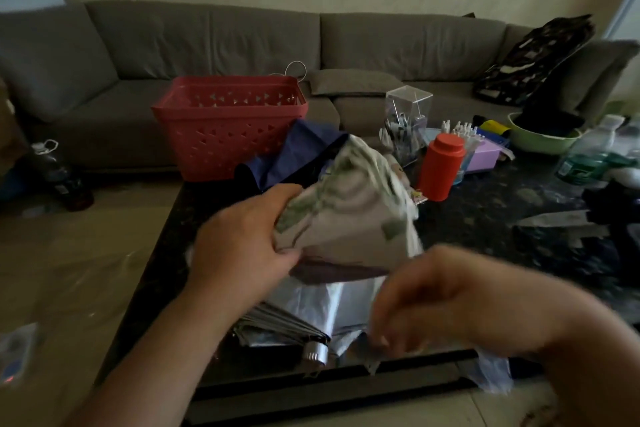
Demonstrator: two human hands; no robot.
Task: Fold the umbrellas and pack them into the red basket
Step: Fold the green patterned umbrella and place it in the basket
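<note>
Hands work one umbrella: the left hand [242, 239] grips the patterned canopy [349, 208], bunching it, while the right hand [426, 302], blurred, pinches the silver lining [332, 302] near the table [485, 215] edge, probably to gather pleats. Red basket [228, 125] waits beyond, seemingly empty.

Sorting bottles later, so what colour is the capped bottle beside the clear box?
Red-orange bottle, cap included; head view.

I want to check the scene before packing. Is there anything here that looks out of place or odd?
Little stands out. The red basket sits upright at the table's far corner and looks empty. The umbrella gripped by the left hand is loosely bunched, its silvery lining spread toward the right hand.
</note>
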